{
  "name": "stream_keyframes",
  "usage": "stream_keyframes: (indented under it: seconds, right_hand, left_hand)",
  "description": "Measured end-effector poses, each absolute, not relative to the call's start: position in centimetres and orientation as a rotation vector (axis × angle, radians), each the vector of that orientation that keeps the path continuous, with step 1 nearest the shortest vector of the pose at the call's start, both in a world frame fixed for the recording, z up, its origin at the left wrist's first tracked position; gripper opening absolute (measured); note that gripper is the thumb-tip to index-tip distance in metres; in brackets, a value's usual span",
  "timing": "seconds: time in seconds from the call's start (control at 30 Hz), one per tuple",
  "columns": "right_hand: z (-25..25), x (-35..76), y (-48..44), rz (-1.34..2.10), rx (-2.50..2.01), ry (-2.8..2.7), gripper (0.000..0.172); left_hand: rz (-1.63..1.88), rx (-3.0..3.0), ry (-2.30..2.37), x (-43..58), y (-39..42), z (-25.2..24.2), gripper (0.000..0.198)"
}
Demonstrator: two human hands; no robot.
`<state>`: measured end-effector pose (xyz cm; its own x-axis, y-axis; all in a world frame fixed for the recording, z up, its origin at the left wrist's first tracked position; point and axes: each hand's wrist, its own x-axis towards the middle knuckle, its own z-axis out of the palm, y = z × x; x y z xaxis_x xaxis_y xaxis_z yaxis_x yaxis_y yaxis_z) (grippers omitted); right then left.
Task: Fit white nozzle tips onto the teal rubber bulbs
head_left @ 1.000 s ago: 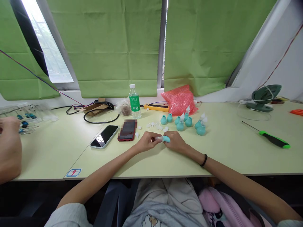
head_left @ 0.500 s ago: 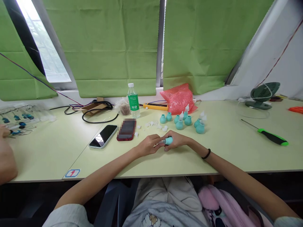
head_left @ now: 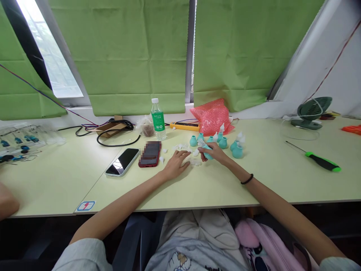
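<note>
My right hand [head_left: 216, 151] grips a teal bulb syringe [head_left: 208, 155] whose translucent tip points up and to the left. My left hand [head_left: 176, 165] is open just above the table, fingers apart, holding nothing. Near its fingertips are loose white tips [head_left: 181, 147] and a clear piece [head_left: 195, 162] lying on the tabletop. Behind my right hand stand several teal bulbs, among them a bare bulb [head_left: 193, 141] with an open neck. On the right, a bulb with a translucent tip [head_left: 237, 151] stands upright.
Two phones lie left of my hands, a pale one [head_left: 122, 162] and a dark red one [head_left: 150, 154]. Behind are a water bottle [head_left: 158, 120], a red bubble-wrap bag [head_left: 213, 118] and a cable coil [head_left: 118, 143]. A screwdriver [head_left: 321, 161] and fan [head_left: 313, 113] occupy the right. Another person's arm [head_left: 8, 203] shows left.
My hands have moved apart. The right has lifted the bulb syringe up and to the right; the left has let go and opened. At far left, the other person's hand has left view.
</note>
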<state>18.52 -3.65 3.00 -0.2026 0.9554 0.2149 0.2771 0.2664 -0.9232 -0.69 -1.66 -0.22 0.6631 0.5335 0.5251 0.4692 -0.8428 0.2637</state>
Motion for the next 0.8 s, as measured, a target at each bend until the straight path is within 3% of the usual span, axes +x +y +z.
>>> stream_keyframes:
  seconds: [0.17,0.47,0.8]
  right_hand:
    - [2.2,18.3,-3.2,1.135,-1.265,-1.647,0.031]
    - [0.7,18.6,-2.2,0.802,-1.232,-1.642,0.031]
    - [0.5,17.5,-3.7,0.406,-1.238,-2.080,0.025]
  left_hand:
    - [0.634,2.892,0.736,0.0,-1.6,-1.5,0.042]
    - [0.823,3.004,1.205,-3.0,0.8,2.2,0.030]
    - [0.554,3.079,1.612,-4.8,2.5,1.8,0.032]
